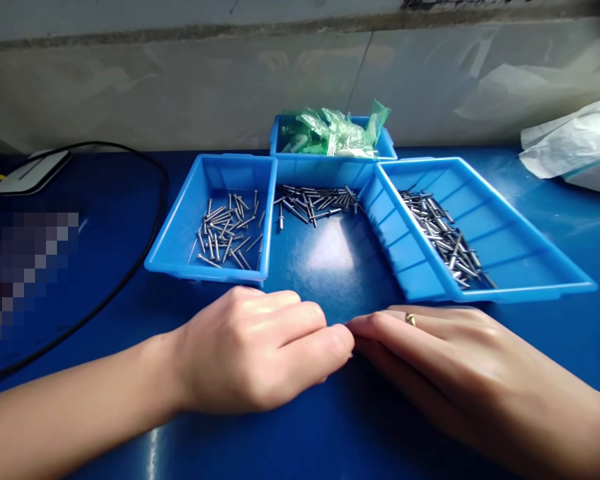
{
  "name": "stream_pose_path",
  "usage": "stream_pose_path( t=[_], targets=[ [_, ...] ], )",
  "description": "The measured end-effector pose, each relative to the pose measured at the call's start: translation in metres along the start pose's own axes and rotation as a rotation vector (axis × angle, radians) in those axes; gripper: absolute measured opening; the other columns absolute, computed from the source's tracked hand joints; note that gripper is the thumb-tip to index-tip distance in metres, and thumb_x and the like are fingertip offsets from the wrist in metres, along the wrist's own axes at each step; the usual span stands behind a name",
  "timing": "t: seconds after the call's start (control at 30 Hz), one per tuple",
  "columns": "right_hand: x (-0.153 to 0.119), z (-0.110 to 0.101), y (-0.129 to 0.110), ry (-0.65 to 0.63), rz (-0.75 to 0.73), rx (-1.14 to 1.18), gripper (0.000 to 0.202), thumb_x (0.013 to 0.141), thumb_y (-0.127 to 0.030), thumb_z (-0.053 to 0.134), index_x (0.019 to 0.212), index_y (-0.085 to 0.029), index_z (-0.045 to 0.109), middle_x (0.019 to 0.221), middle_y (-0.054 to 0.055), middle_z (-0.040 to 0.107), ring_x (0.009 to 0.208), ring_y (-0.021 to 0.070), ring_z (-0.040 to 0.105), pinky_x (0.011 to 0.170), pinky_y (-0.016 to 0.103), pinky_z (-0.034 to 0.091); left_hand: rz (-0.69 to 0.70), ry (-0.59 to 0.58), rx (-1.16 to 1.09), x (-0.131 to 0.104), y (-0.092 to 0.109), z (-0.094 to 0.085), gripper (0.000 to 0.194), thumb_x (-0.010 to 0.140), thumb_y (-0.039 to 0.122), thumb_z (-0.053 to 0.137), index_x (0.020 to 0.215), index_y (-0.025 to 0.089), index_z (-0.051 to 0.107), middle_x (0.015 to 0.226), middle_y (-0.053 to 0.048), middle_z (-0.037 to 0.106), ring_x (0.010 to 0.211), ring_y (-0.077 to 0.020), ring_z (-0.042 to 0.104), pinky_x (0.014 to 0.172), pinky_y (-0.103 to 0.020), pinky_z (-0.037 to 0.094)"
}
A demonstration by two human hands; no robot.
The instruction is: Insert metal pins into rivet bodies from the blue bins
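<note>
My left hand (260, 353) is closed in a fist, thumb pressed against the curled fingers. Fingertip to fingertip with it, my right hand (445, 360) is pinched, a gold ring on one finger. Whatever they hold, if anything, is hidden between the fingers. Beyond my left hand is a blue bin (207, 273) of screws (223, 230). A second blue bin (515, 233), past my right hand, contains a heap of pop rivets (445, 233). More loose pop rivets (313, 200) lie on the blue table between the bins.
Behind the loose rivets, a third blue bin (387, 152) holds crumpled green plastic bags (330, 127). A black cable (145, 257) curves across the left side near a white flat object (33, 173). White crumpled plastic (575, 140) sits at the far right, and a wall rises behind.
</note>
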State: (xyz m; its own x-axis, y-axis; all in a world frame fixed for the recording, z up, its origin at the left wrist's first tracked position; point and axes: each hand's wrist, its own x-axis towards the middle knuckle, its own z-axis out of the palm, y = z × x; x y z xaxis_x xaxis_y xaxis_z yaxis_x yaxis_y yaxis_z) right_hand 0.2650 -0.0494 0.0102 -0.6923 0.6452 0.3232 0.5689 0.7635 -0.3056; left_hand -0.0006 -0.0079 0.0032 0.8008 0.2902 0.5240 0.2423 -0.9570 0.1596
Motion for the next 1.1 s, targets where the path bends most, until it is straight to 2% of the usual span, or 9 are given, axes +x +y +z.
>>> stream_pose_path(
  t=[0.13,0.3,0.4,0.5,0.57,0.73,0.83,0.93,1.1],
  targets=[
    [-0.006,0.001,-0.001,0.046,0.049,-0.022,0.041,0.122,-0.014,0.039,0.09,-0.028,0.061,0.081,0.004,0.083,0.057,0.0168,0.077,0.052,0.026,0.055,-0.034,0.011,0.019,0.001,-0.001,0.003,0.042,0.124,0.014,0.052,0.088,0.016,0.075,0.073,0.002,0.074,0.058,-0.0131,0.065,0.057,-0.031,0.05],
    [-0.027,0.002,0.003,-0.018,0.156,-0.058,0.018,0.114,-0.036,0.068,0.098,-0.03,0.07,0.073,0.003,0.073,0.057,0.0228,0.067,0.052,0.031,0.053,-0.016,-0.035,0.039,0.003,-0.002,0.003,0.05,0.123,0.012,0.047,0.077,0.02,0.065,0.063,0.004,0.066,0.05,-0.0145,0.057,0.051,-0.036,0.042],
    [-0.035,0.002,0.003,-0.054,0.165,-0.068,0.018,0.112,-0.041,0.071,0.099,-0.029,0.071,0.07,0.003,0.069,0.058,0.023,0.064,0.054,0.031,0.051,-0.016,-0.045,0.049,0.002,-0.001,0.003,0.043,0.12,0.011,0.053,0.08,0.02,0.066,0.066,0.004,0.068,0.052,-0.0147,0.06,0.052,-0.035,0.043],
    [-0.032,0.002,0.003,-0.071,0.152,-0.06,0.015,0.111,-0.035,0.071,0.099,-0.027,0.071,0.071,0.003,0.069,0.059,0.0218,0.064,0.055,0.03,0.051,-0.027,-0.04,0.059,0.0,0.0,0.003,0.035,0.117,0.011,0.061,0.084,0.018,0.069,0.068,0.004,0.069,0.053,-0.014,0.064,0.052,-0.033,0.045],
    [-0.024,0.0,0.002,-0.074,0.127,-0.047,0.013,0.111,-0.025,0.069,0.099,-0.026,0.07,0.073,0.002,0.071,0.059,0.0201,0.065,0.055,0.028,0.05,-0.022,-0.033,0.067,0.0,0.0,0.004,0.032,0.117,0.013,0.064,0.087,0.017,0.071,0.07,0.003,0.071,0.054,-0.0139,0.065,0.051,-0.032,0.046],
    [-0.004,-0.003,-0.002,-0.064,0.017,0.002,0.038,0.11,0.002,0.041,0.092,-0.022,0.063,0.075,0.003,0.074,0.054,0.0145,0.066,0.052,0.026,0.047,0.002,-0.007,0.036,0.0,-0.001,0.001,0.031,0.121,0.019,0.063,0.094,0.016,0.076,0.085,-0.002,0.083,0.067,-0.0153,0.078,0.063,-0.028,0.062],
    [0.001,-0.003,-0.004,-0.034,0.02,0.061,0.04,0.111,0.003,0.038,0.091,-0.024,0.059,0.069,-0.003,0.065,0.049,0.0111,0.057,0.05,0.024,0.042,-0.019,0.061,-0.024,-0.002,0.002,0.005,0.028,0.125,0.02,0.056,0.108,0.015,0.079,0.089,-0.002,0.086,0.074,-0.0156,0.081,0.068,-0.028,0.063],
    [0.002,-0.002,-0.006,0.011,0.027,0.101,0.041,0.111,0.003,0.038,0.086,-0.026,0.053,0.064,-0.007,0.054,0.046,0.0095,0.047,0.047,0.023,0.035,-0.061,0.172,-0.114,-0.005,0.006,0.012,0.029,0.125,0.018,0.049,0.122,0.017,0.078,0.093,-0.003,0.088,0.075,-0.0164,0.079,0.064,-0.03,0.06],
    [0.001,-0.005,-0.005,-0.022,0.017,0.149,0.042,0.117,-0.001,0.037,0.092,-0.022,0.063,0.072,-0.001,0.071,0.052,0.0115,0.065,0.051,0.022,0.05,-0.022,0.125,-0.137,-0.002,0.005,0.011,0.031,0.12,0.017,0.055,0.105,0.021,0.082,0.09,-0.003,0.086,0.071,-0.0165,0.076,0.061,-0.031,0.059]
  ],
)
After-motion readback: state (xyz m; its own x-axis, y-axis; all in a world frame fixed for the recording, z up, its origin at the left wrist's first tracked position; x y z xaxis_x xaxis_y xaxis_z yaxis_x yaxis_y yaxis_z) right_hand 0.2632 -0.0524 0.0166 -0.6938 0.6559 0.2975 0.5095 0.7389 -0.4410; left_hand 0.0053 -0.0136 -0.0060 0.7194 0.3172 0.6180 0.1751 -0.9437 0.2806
